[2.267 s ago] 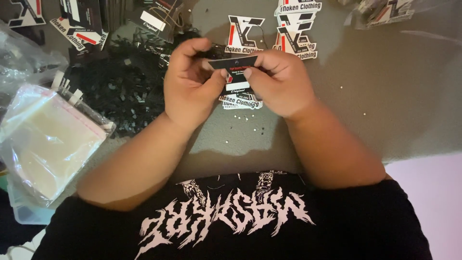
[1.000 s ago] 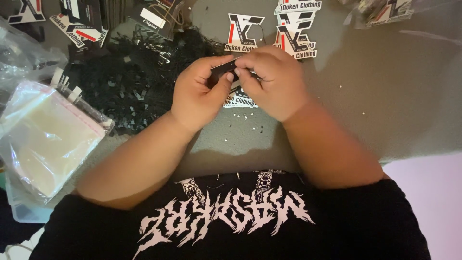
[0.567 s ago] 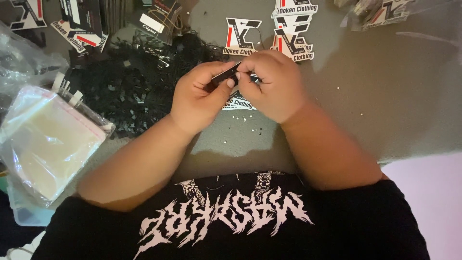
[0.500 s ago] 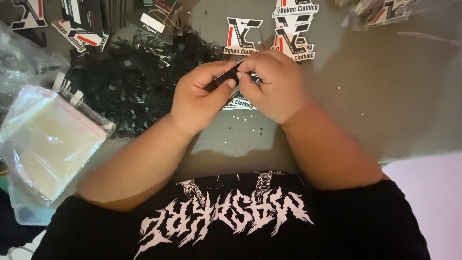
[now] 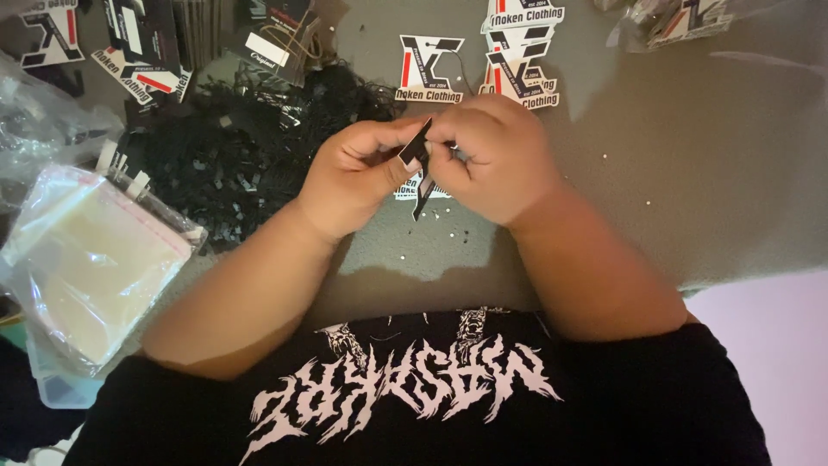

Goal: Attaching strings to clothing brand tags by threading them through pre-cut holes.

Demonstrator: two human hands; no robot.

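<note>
Head cam, only view I've got, so here goes. Compared w/ a couple secs back, when the small black hang tag [image 5: 420,151] sat flat and face-up btwn both hands, it's now turned edge-on and tilted, one end up by the thumbs, the other poking down below the knuckles. Half a sec ago it was already on edge, so that part has barely moved. My read: the flip means the work has gone from lining the tag up to fiddling w/ something at its top end, prob a string or pin, but that bit is too small to tell.

Pose: left hand [image 5: 354,177] comes in from the lower left, palm turned inward, fingers [image 5: 379,138] curled and clamped on the tag's upper end w/ the thumb underneath. Right hand [image 5: 496,155] comes from the lower right, knuckles up, fingers bunched tight together against the same end of the tag, pinching it or something tiny on it, can't say which. Both forearms rest low over the grey bench [image 5: 690,173].

Tag is held just above the bench, right over a printed tag [image 5: 414,188] lying flat. Heap of black strings [image 5: 233,164] to the left, clear bag of sleeves [image 5: 86,259] further left, more printed tags [image 5: 517,60] just beyond the hands.
</note>
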